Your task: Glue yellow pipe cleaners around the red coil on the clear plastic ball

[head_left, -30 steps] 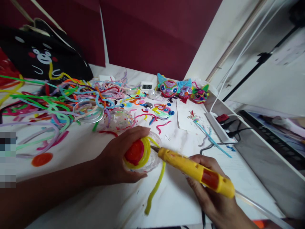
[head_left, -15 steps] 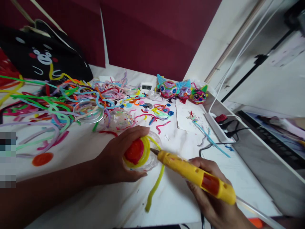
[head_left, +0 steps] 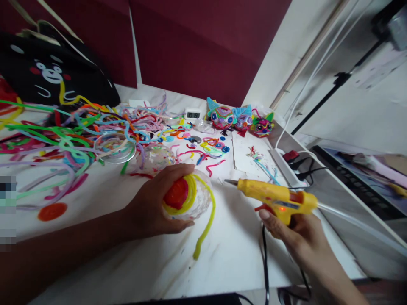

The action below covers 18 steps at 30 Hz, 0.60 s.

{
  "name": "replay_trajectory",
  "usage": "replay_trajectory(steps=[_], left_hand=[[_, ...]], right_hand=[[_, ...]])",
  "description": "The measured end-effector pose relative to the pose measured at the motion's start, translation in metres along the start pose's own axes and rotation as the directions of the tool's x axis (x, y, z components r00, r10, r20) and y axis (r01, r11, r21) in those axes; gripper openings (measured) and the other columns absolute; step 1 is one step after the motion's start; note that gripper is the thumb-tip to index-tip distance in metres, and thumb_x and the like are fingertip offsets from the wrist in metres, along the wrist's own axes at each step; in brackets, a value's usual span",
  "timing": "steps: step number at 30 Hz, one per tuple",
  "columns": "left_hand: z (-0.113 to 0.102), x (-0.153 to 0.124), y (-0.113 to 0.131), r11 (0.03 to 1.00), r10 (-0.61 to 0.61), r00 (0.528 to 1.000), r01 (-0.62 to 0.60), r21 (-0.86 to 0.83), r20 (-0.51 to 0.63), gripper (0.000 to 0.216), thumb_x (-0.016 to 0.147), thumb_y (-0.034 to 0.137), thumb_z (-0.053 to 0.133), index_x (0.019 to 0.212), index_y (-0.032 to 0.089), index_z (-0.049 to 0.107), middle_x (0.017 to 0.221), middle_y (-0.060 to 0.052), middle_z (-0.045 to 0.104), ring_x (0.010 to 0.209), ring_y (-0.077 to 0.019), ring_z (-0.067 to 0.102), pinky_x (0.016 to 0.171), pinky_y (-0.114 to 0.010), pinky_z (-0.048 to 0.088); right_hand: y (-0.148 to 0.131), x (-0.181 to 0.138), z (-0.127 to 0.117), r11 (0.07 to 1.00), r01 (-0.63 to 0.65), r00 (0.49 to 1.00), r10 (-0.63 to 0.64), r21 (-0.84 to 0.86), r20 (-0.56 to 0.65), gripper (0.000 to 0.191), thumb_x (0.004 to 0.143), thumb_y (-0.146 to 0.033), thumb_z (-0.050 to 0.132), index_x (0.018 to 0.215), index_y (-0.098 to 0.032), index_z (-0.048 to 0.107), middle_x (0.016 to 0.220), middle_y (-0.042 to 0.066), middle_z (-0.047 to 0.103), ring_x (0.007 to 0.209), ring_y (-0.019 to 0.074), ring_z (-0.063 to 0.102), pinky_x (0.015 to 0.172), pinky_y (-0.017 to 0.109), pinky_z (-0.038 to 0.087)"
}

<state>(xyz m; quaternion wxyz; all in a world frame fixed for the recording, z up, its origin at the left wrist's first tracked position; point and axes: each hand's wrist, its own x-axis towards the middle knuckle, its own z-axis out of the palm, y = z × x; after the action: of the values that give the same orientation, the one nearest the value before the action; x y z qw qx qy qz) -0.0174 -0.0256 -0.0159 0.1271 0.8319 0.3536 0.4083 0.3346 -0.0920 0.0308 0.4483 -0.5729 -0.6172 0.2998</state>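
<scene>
My left hand [head_left: 159, 197] is wrapped round a clear plastic ball [head_left: 200, 199] above the table. On its face is a red coil [head_left: 176, 195], ringed by a yellow pipe cleaner [head_left: 208, 220] whose loose end hangs down to the right. The yellow hot glue gun [head_left: 273, 195] is in my right hand [head_left: 295, 237], its metal nozzle pointing left and apart from the ball. A small orange light glows on the gun, and a clear glue stick [head_left: 359, 222] sticks out behind.
Loose pipe cleaners [head_left: 70, 131] lie heaped at the left, by a round clear dish [head_left: 115, 148]. Decorated animal heads [head_left: 222, 116] and a small digital timer [head_left: 192, 114] stand at the back. A power strip [head_left: 286, 167] lies on the right; the gun's black cord [head_left: 265, 262] runs down in front.
The glue gun has drawn back right from the ball and turned so its side with the light shows. The yellow pipe cleaner's loose end now curves along the ball's right side.
</scene>
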Motion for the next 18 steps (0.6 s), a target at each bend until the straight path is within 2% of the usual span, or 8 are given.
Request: replay_trajectory(steps=[2, 4, 8, 12, 15, 18], left_hand=[[0.001, 0.000, 0.000, 1.000, -0.004, 1.000, 0.005, 0.008, -0.006, 0.108, 0.078, 0.035, 0.104, 0.171, 0.034, 0.049, 0.167, -0.011, 0.068, 0.151, -0.0424, 0.070, 0.130, -0.057, 0.061], [0.002, 0.000, 0.000, 1.000, 0.000, 1.000, 0.000, 0.002, -0.007, 0.107, 0.078, 0.036, 0.103, 0.170, 0.035, 0.049, 0.167, -0.011, 0.068, 0.150, -0.0422, 0.070, 0.130, -0.056, 0.061], [0.003, 0.000, 0.001, 1.000, 0.006, 1.000, -0.006, 0.001, 0.008, 0.105, 0.079, 0.037, 0.102, 0.169, 0.034, 0.048, 0.168, -0.010, 0.068, 0.152, -0.0409, 0.070, 0.131, -0.054, 0.060], [0.005, -0.001, 0.002, 1.000, 0.020, 0.999, -0.020, 0.006, 0.026, 0.106, 0.079, 0.037, 0.103, 0.169, 0.033, 0.047, 0.169, -0.011, 0.067, 0.153, -0.0406, 0.069, 0.133, -0.053, 0.059], [0.005, -0.001, 0.001, 0.999, 0.029, 0.999, -0.029, 0.017, 0.030, 0.105, 0.080, 0.037, 0.103, 0.169, 0.033, 0.047, 0.168, -0.012, 0.068, 0.153, -0.0414, 0.070, 0.131, -0.054, 0.060], [0.006, -0.001, 0.001, 0.999, 0.040, 0.998, -0.041, 0.015, 0.037, 0.106, 0.079, 0.037, 0.103, 0.169, 0.033, 0.047, 0.169, -0.012, 0.068, 0.153, -0.0409, 0.070, 0.131, -0.053, 0.061]], right_hand=[[0.004, 0.009, -0.001, 0.990, -0.137, 0.990, 0.137, 0.035, 0.010, 0.041, 0.087, -0.056, 0.098, 0.092, -0.024, 0.074, 0.067, -0.001, 0.068, 0.052, 0.0171, 0.061, 0.043, 0.027, 0.047], [0.013, 0.014, 0.000, 0.972, -0.227, 0.973, 0.223, 0.054, 0.062, 0.050, 0.081, -0.062, 0.100, 0.094, -0.024, 0.071, 0.065, -0.004, 0.064, 0.048, 0.0140, 0.053, 0.042, 0.027, 0.041], [0.035, 0.015, -0.001, 0.958, -0.285, 0.934, 0.286, -0.033, 0.214, 0.052, 0.089, -0.066, 0.091, 0.107, -0.023, 0.068, 0.078, -0.001, 0.072, 0.056, 0.0164, 0.061, 0.051, 0.029, 0.046], [0.045, 0.019, -0.009, 0.934, -0.140, 0.959, 0.210, -0.328, 0.188, 0.041, 0.096, -0.063, 0.077, 0.107, -0.024, 0.070, 0.077, 0.000, 0.073, 0.062, 0.0207, 0.064, 0.057, 0.032, 0.044], [0.034, 0.027, -0.011, 0.821, -0.012, 0.981, 0.120, -0.571, 0.152, 0.032, 0.095, -0.052, 0.074, 0.111, -0.024, 0.077, 0.081, 0.004, 0.079, 0.064, 0.0239, 0.070, 0.062, 0.035, 0.049], [0.011, 0.042, -0.003, 0.695, 0.174, 0.976, -0.030, -0.697, 0.214, 0.026, 0.102, -0.043, 0.071, 0.109, -0.021, 0.083, 0.096, 0.011, 0.083, 0.079, 0.0283, 0.079, 0.073, 0.038, 0.060]])
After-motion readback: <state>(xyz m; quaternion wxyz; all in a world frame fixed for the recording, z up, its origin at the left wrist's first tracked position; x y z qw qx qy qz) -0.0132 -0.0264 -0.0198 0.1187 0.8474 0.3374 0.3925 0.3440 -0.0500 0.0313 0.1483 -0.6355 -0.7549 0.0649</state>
